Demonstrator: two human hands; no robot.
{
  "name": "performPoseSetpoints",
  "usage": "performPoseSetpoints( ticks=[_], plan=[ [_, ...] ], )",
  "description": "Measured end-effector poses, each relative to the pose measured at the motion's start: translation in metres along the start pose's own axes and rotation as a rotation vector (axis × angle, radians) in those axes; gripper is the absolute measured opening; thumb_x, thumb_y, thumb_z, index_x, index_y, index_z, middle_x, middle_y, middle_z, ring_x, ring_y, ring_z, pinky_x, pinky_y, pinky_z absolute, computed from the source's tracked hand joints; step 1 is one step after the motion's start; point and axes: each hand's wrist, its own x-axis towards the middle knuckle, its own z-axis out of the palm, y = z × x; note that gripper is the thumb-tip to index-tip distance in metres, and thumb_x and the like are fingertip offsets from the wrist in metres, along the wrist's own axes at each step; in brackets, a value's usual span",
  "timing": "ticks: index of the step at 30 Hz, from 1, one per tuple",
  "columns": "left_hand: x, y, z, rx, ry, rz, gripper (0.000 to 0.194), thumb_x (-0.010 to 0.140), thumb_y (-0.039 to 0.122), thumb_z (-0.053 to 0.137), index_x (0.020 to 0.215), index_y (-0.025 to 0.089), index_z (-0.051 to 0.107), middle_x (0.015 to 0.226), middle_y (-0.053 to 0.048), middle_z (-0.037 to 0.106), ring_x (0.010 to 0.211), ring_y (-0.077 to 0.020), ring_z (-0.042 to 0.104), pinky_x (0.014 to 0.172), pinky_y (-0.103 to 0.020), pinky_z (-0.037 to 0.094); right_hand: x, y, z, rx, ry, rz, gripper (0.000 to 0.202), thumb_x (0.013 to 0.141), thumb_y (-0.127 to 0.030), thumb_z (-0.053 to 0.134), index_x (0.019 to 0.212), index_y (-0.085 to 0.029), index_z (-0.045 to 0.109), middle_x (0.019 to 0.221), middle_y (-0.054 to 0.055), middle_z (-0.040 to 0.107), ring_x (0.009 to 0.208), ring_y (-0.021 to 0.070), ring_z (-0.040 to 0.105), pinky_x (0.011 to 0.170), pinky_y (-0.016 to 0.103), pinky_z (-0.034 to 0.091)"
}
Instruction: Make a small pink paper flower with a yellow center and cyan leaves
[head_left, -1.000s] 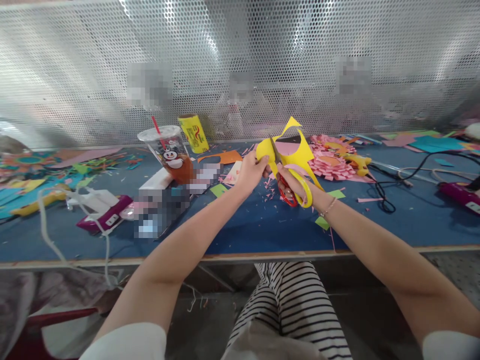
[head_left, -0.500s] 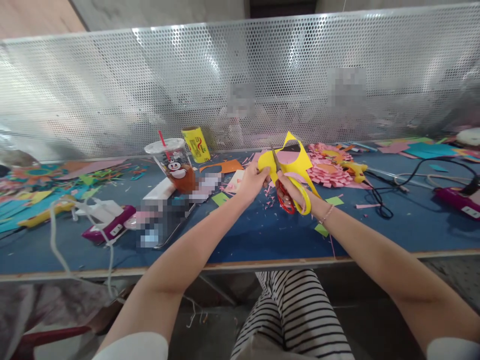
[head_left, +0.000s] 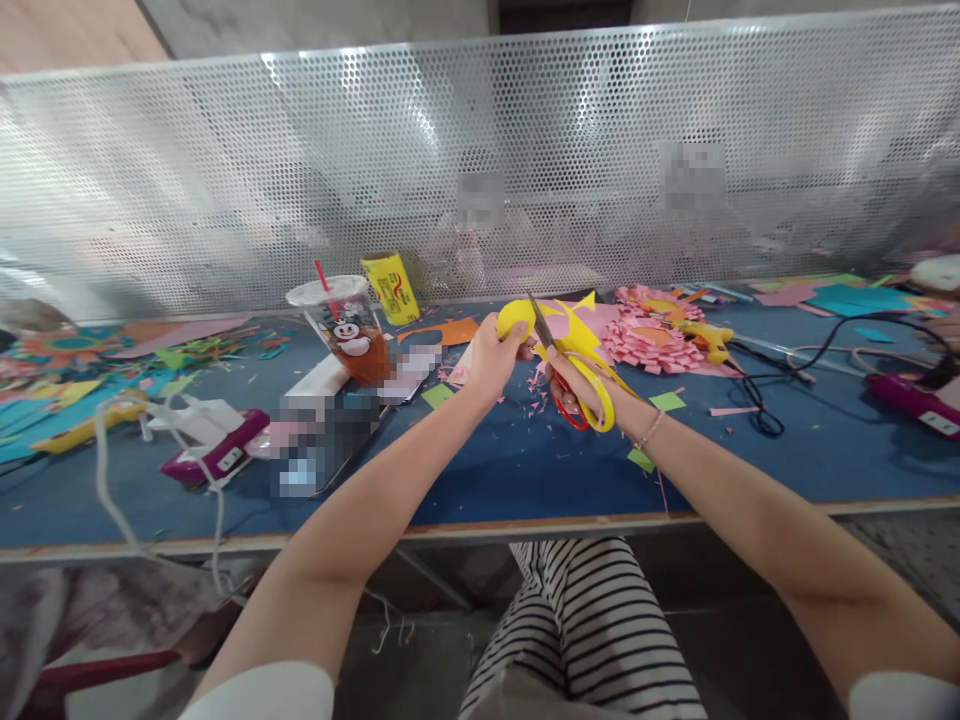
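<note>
Pinched in my left hand (head_left: 496,362) is a rounded piece of yellow paper (head_left: 516,318). My right hand (head_left: 571,378) is closed on scissors (head_left: 598,396) with yellow and red handles, their blades pointing up and left beside the yellow piece. A larger yellow offcut (head_left: 581,338) with pointed corners lies behind the scissors. Whether it still joins the rounded piece cannot be made out. Just right of it is a fringed pink paper bundle (head_left: 645,335). Small pink scraps lie on the blue table below my hands.
A lidded drink cup (head_left: 349,335) with a red straw and a yellow box (head_left: 391,288) stand left. Purple power strips (head_left: 217,447) and cables lie at both sides. A perforated metal panel (head_left: 300,170) rises behind the blue table (head_left: 480,490).
My left hand has moved slightly left with the rounded yellow piece. The larger yellow paper has dropped lower and looks flatter. The scissors have shifted a little left.
</note>
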Motion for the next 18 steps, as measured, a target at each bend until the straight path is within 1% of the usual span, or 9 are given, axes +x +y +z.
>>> performPoseSetpoints(
  ticks=[3, 5, 10, 13, 15, 18],
  plan=[
    [-0.005, 0.004, 0.002, 0.128, -0.03, 0.046, 0.014, 0.077, 0.027, 0.053, 0.077, 0.017, 0.044, 0.06, 0.002, 0.057, 0.043, -0.0058, 0.049, 0.044, -0.018, 0.037, -0.003, -0.005, 0.002, 0.061, -0.007, 0.013, 0.049, 0.083, -0.066, 0.026, 0.069, -0.021, 0.041, 0.049, -0.004, 0.042, 0.036, 0.0078, 0.033, 0.036, 0.023, 0.032],
    [-0.008, 0.006, 0.004, 0.161, -0.039, 0.056, 0.013, 0.078, 0.027, 0.052, 0.075, 0.017, 0.045, 0.058, 0.003, 0.056, 0.042, -0.0055, 0.047, 0.042, -0.018, 0.035, -0.005, -0.006, 0.002, 0.033, -0.008, -0.013, 0.051, 0.083, -0.065, 0.024, 0.064, -0.021, 0.039, 0.048, -0.003, 0.041, 0.037, 0.0084, 0.035, 0.037, 0.023, 0.032],
    [-0.008, 0.008, 0.003, 0.134, -0.035, 0.054, 0.012, 0.077, 0.027, 0.052, 0.073, 0.017, 0.045, 0.056, 0.003, 0.054, 0.041, -0.006, 0.046, 0.041, -0.019, 0.034, -0.001, 0.001, -0.001, -0.154, 0.031, -0.074, 0.054, 0.083, -0.067, 0.023, 0.061, -0.02, 0.04, 0.046, -0.002, 0.041, 0.035, 0.0087, 0.037, 0.036, 0.024, 0.033],
    [-0.006, 0.007, 0.001, 0.122, -0.041, 0.032, 0.012, 0.076, 0.026, 0.052, 0.071, 0.017, 0.046, 0.056, 0.003, 0.055, 0.041, -0.006, 0.045, 0.043, -0.019, 0.035, 0.003, 0.006, -0.004, -0.238, 0.065, -0.095, 0.055, 0.081, -0.069, 0.027, 0.063, -0.019, 0.043, 0.047, -0.002, 0.043, 0.035, 0.0085, 0.039, 0.035, 0.023, 0.034],
    [-0.005, 0.006, 0.0, 0.117, -0.05, 0.013, 0.011, 0.075, 0.026, 0.053, 0.071, 0.017, 0.046, 0.055, 0.003, 0.055, 0.041, -0.0062, 0.045, 0.043, -0.02, 0.035, 0.004, 0.007, -0.005, -0.208, 0.076, -0.089, 0.056, 0.079, -0.071, 0.029, 0.067, -0.019, 0.045, 0.049, -0.002, 0.045, 0.035, 0.0082, 0.04, 0.034, 0.022, 0.034],
    [-0.005, 0.006, 0.001, 0.14, -0.083, -0.002, 0.01, 0.073, 0.025, 0.054, 0.071, 0.017, 0.048, 0.053, 0.004, 0.054, 0.039, -0.0064, 0.044, 0.041, -0.02, 0.034, 0.004, 0.008, -0.006, -0.16, 0.07, -0.044, 0.058, 0.079, -0.072, 0.024, 0.071, -0.019, 0.047, 0.051, -0.002, 0.048, 0.034, 0.0086, 0.04, 0.033, 0.023, 0.036]
  ],
)
